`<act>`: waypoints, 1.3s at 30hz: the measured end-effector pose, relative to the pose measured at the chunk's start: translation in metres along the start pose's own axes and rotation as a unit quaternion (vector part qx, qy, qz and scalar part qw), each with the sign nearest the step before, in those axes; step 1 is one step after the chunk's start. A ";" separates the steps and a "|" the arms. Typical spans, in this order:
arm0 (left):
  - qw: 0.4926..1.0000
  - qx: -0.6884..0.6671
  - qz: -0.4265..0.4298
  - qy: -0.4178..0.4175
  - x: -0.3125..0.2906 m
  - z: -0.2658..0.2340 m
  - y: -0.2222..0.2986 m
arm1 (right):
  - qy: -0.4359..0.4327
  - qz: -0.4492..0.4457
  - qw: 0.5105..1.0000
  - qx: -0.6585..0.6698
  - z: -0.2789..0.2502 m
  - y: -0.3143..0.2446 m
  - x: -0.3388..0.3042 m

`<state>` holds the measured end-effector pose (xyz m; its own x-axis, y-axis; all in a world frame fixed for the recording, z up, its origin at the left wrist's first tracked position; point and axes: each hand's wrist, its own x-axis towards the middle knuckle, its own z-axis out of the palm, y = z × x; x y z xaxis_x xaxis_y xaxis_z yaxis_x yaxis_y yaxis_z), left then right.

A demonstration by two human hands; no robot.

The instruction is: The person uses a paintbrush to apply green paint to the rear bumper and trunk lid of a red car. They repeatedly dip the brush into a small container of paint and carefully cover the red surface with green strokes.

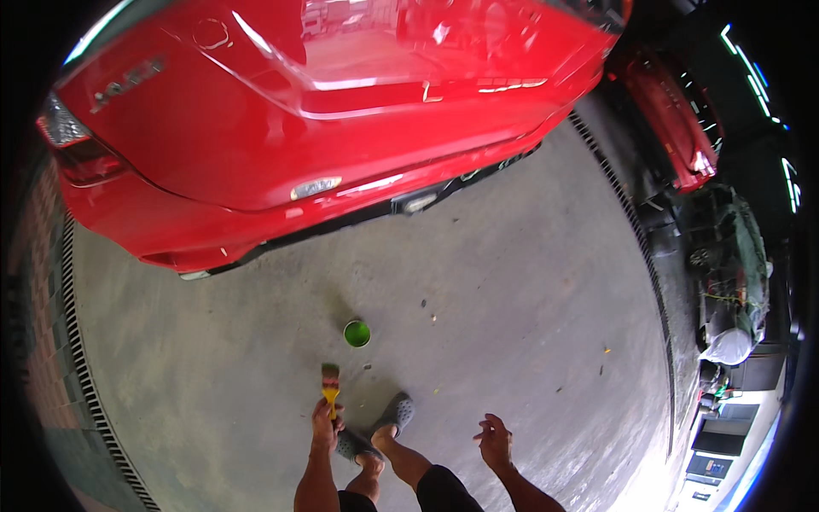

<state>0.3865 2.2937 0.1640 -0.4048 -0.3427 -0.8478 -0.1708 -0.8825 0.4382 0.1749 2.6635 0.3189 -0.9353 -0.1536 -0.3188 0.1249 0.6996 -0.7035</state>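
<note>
You stand on a smooth grey concrete floor point(529, 290), lightly stained and scattered with small bits. One slotted drain point(81, 341) runs down your left side, with pinkish and grey paving point(43, 367) beyond it, and another drain grate point(621, 188) curves along the right. The room is dark at the upper right, where strip lights point(751, 77) glow, and glaring daylight washes the floor at the lower right.

Ahead of you a glossy red car point(341, 145) takes up most of the upper view and closes off the floor on that side. Past the right-hand drain are a second red car point(670, 124), a heap under a greenish cover point(740, 239) and a pale bundle point(730, 346).

Your left hand point(326, 424) is wrapped around the yellow handle of a brush point(330, 386), its bristles pointing away from you. Just ahead and slightly right of the bristles stands a small round tub point(357, 334), green inside, between you and the car. Your right hand point(495, 444) hangs well apart from the brush, its fingers loosely parted. Your grey clogs point(397, 414) stand close to the left hand, between your forearms
</note>
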 end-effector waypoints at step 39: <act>0.636 -0.556 0.330 0.421 -0.388 0.280 -0.019 | -0.219 0.133 0.665 0.702 -0.112 -0.783 0.402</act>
<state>0.2953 2.5334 0.5688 0.6467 -0.3947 -0.6526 0.7165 0.0209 0.6973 -0.3363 2.1320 0.8126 -0.6705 -0.5590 -0.4877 0.7401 -0.5502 -0.3868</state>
